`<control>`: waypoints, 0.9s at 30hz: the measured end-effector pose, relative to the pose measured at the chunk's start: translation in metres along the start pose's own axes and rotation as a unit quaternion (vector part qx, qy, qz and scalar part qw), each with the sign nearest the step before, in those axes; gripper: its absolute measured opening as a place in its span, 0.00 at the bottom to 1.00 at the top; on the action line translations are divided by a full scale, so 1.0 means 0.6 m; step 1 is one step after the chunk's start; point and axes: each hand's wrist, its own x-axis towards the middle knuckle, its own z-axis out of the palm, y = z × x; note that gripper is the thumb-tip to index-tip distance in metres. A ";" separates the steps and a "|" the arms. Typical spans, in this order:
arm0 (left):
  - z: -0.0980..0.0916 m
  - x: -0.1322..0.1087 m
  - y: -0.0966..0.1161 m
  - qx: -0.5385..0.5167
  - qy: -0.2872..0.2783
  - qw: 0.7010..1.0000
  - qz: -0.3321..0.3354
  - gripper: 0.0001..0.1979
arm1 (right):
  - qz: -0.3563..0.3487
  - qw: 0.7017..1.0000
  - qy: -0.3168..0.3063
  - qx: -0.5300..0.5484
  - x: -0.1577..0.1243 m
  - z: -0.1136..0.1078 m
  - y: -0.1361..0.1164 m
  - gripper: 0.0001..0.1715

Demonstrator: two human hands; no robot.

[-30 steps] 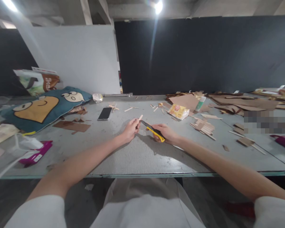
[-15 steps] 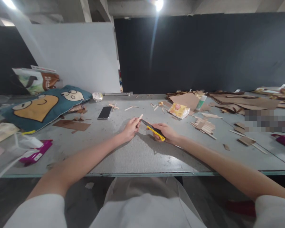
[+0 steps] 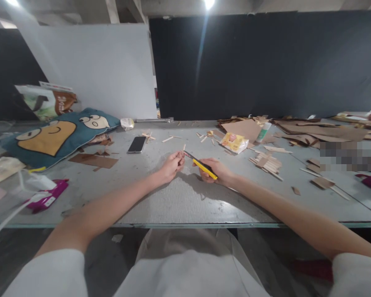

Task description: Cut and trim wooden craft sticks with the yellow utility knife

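My left hand pinches a small wooden stick, whose pale tip pokes up past the fingers. Wrapped around a yellow and black utility knife is my right hand. The knife's blade end points up and left and meets the stick at my left fingertips; whether it cuts into the wood I cannot make out. Both hands are just above the grey table, and the lower part of the stick is hidden in my left fingers.
A phone and a cushion lie to the left, with a purple power strip nearer. On the right are a yellow packet, a glue stick, a bundle of wooden sticks and cardboard sheets.
The stick in my left hand has turned from a rightward slant to nearly upright. The knife has shifted slightly right and down, its blade end still at the stick.
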 end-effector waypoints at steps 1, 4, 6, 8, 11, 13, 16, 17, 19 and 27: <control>0.002 0.000 0.001 -0.003 0.005 1.000 -0.002 0.14 | -0.005 1.000 0.004 -0.002 0.000 0.000 -0.001 0.20; 0.005 0.003 0.001 -0.009 0.035 0.999 -0.006 0.13 | -0.024 0.999 0.018 -0.021 -0.002 -0.001 -0.005 0.21; 0.005 0.004 0.000 -0.010 0.052 0.999 -0.008 0.11 | -0.038 0.998 0.026 -0.039 -0.004 0.000 -0.008 0.23; 0.005 0.004 -0.002 -0.009 0.059 0.998 -0.005 0.11 | -0.050 0.996 0.039 -0.062 -0.006 0.002 -0.009 0.23; 0.005 0.002 -0.006 -0.009 0.059 0.998 -0.001 0.13 | -0.062 0.991 0.066 -0.095 -0.005 0.004 -0.009 0.24; 0.006 0.001 -0.007 -0.009 0.056 0.998 0.000 0.12 | -0.067 0.988 0.079 -0.113 -0.004 0.005 -0.007 0.25; 0.007 0.002 -0.009 -0.009 0.058 0.998 0.000 0.08 | -0.075 0.982 0.085 -0.151 -0.004 0.003 -0.005 0.26; 0.007 0.002 -0.009 -0.009 0.062 0.998 0.001 0.08 | -0.078 0.979 0.085 -0.170 -0.005 0.002 -0.005 0.26; 0.008 0.004 -0.010 -0.006 0.068 0.998 0.003 0.07 | -0.088 0.970 0.085 -0.210 -0.007 0.000 -0.005 0.26; 0.010 -0.001 -0.009 0.039 0.039 0.998 0.033 0.06 | -0.167 0.904 0.125 -0.372 -0.006 -0.010 0.000 0.24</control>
